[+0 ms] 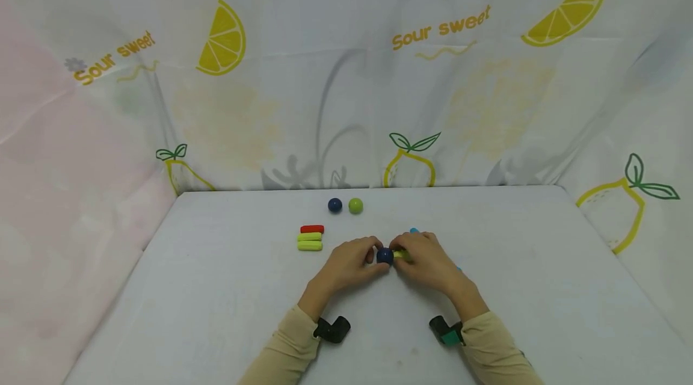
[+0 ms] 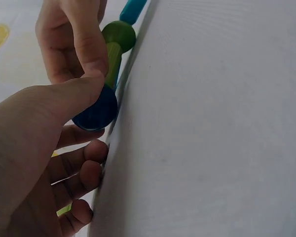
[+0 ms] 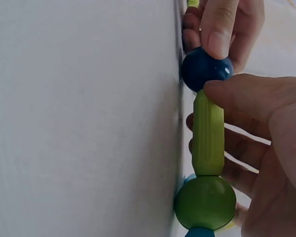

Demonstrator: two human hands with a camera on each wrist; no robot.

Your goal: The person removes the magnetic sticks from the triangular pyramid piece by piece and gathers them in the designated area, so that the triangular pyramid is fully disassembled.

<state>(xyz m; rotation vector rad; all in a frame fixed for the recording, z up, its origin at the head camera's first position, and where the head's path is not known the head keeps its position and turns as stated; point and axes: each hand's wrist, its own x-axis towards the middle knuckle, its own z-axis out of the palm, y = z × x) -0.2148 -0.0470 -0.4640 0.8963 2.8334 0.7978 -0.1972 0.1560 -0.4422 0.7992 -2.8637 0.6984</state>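
A glossy dark blue ball is pinched between the thumb and fingers of my left hand. My right hand grips a ridged yellow-green rod, its thumb tip near the ball. One end of the rod meets the blue ball; whether it is seated inside cannot be told. At its other end the rod joins a green ball, from which a light blue rod extends. In the head view, my right hand hides most of this assembly, with bits of blue showing past it.
Behind the hands, a second dark blue ball and a lime green ball lie side by side. Left of them and nearer, a red rod lies above two yellow-green rods. A lemon-printed cloth hangs behind the white table.
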